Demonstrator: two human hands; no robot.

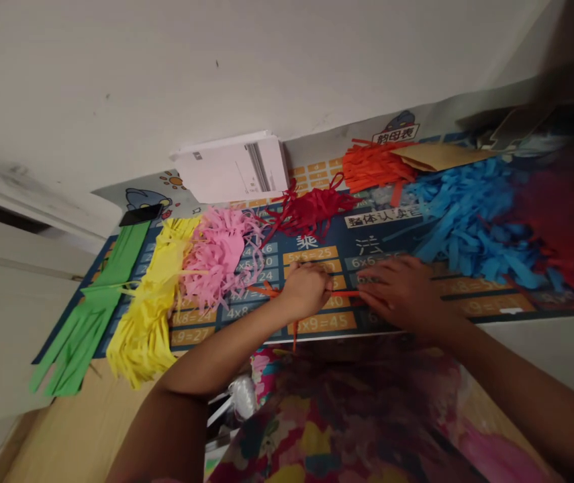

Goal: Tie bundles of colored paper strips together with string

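My left hand (pixel 307 290) is closed in a fist around a thin orange paper strip (pixel 344 293), with loose ends poking out on its left side and below. The strip stretches across to my right hand (pixel 401 290), where thumb and fingertips pinch its other end. Both hands rest low over the front edge of a printed multiplication chart (pixel 324 322). Beyond them lies a bunch of dark red paper strips (pixel 317 204). To the left of my left hand is a fringed pink paper bundle (pixel 219 251).
Fringed yellow paper (pixel 146 322) and green paper (pixel 90 315) lie at the left. A white paper stack (pixel 233 168) leans by the wall. Orange fringe (pixel 374 164), blue fringe (pixel 483 221) and red fringe (pixel 568 228) fill the right. A dark phone-like object (pixel 140 215) sits above the green paper.
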